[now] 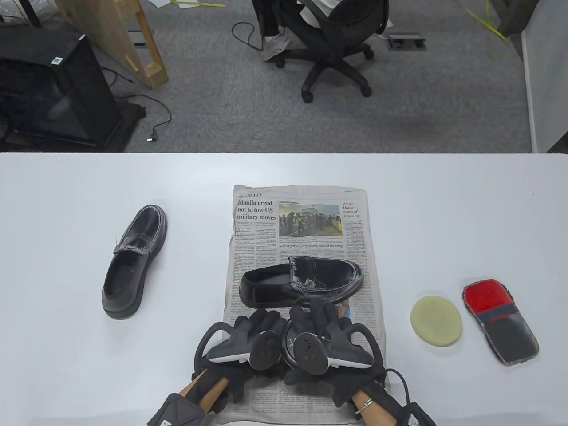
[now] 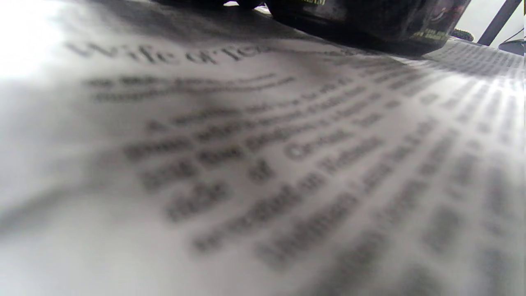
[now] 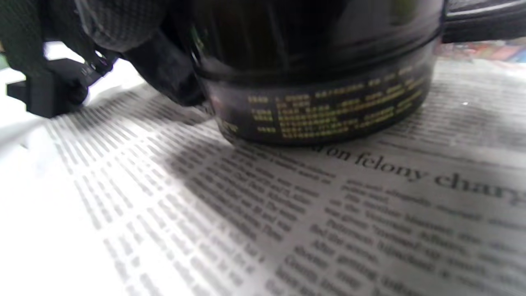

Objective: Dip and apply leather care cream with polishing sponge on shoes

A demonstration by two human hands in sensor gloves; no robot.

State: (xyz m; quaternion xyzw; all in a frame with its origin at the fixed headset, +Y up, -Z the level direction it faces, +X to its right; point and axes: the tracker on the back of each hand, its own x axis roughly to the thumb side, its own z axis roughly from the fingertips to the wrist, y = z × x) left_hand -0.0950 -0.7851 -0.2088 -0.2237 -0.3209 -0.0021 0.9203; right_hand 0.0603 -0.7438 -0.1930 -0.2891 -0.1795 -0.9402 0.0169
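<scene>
Starting well to the left of the newspaper [image 1: 301, 230], we see one black shoe [image 1: 133, 262] lying on the white table [image 1: 66, 355], toe pointing away from us. On the newspaper itself lies the second shoe [image 1: 301, 279], toe to the right. Just nearer than it, both our gloved hands meet over a dark round jar [image 3: 316, 102] with yellow lettering that stands on the newspaper. Our left hand [image 1: 248, 341] and right hand [image 1: 324, 341] crowd around the jar, but trackers hide the fingers, so we cannot tell whether either hand grips it. Right of the newspaper lies the pale yellow polishing sponge [image 1: 435, 321], and beyond it a red-and-black mitt [image 1: 500, 321]
</scene>
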